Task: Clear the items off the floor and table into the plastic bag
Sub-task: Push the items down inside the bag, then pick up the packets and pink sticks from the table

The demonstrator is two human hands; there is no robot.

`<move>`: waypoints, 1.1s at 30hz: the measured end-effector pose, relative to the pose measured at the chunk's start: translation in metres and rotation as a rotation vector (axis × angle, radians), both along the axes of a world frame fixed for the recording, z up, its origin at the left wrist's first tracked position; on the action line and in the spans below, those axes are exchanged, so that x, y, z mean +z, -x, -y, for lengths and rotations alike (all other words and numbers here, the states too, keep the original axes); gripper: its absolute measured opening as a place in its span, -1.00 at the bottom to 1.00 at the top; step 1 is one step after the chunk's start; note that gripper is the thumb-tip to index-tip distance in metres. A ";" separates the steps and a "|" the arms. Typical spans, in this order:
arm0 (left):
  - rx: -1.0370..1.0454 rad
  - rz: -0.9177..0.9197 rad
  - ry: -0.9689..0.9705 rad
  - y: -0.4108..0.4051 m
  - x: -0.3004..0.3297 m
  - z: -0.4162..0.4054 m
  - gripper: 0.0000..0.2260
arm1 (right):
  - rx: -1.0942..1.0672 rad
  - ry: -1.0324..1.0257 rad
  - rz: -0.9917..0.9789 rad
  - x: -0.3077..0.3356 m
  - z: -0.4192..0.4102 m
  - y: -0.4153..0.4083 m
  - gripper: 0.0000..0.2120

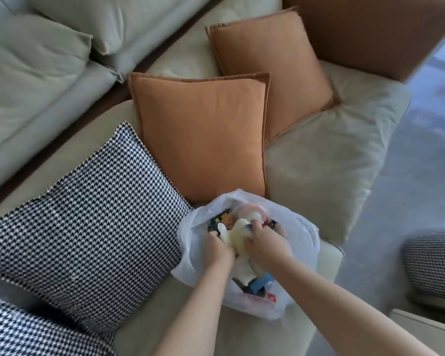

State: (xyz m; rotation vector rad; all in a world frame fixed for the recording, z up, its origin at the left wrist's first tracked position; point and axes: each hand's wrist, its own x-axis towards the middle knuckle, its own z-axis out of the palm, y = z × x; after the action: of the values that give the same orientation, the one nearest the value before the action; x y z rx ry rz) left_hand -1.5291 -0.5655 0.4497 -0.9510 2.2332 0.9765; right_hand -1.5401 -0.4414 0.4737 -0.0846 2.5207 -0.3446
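A thin white plastic bag [297,233] sits open on the sofa seat's front edge. Inside it lie a pale yellow soft bundle [238,236], a pink round item [251,210], dark printed packets [220,219] and a blue piece [261,285]. Both my hands are down in the bag's mouth. My left hand [219,249] has its fingers curled on the left side of the yellow bundle. Over the bundle's right side, my right hand [263,244] is pressing and gripping. The bundle's lower part is hidden by my hands.
The beige sofa [326,160] carries two orange cushions [203,134] behind the bag and a black-and-white houndstooth cushion [88,227] to its left. Grey floor [409,191] lies to the right, with another houndstooth seat [434,263] at the right edge.
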 end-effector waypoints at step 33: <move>-1.199 -0.077 -0.222 -0.173 0.099 -0.205 -0.76 | -1.042 0.063 -0.121 0.083 -0.182 -0.277 -0.73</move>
State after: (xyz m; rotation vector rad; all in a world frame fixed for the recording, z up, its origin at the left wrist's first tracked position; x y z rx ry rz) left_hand -1.3562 -0.3606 0.5487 0.5423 2.1149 0.6203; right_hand -1.2632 -0.2597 0.5566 1.2373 2.4572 -0.8255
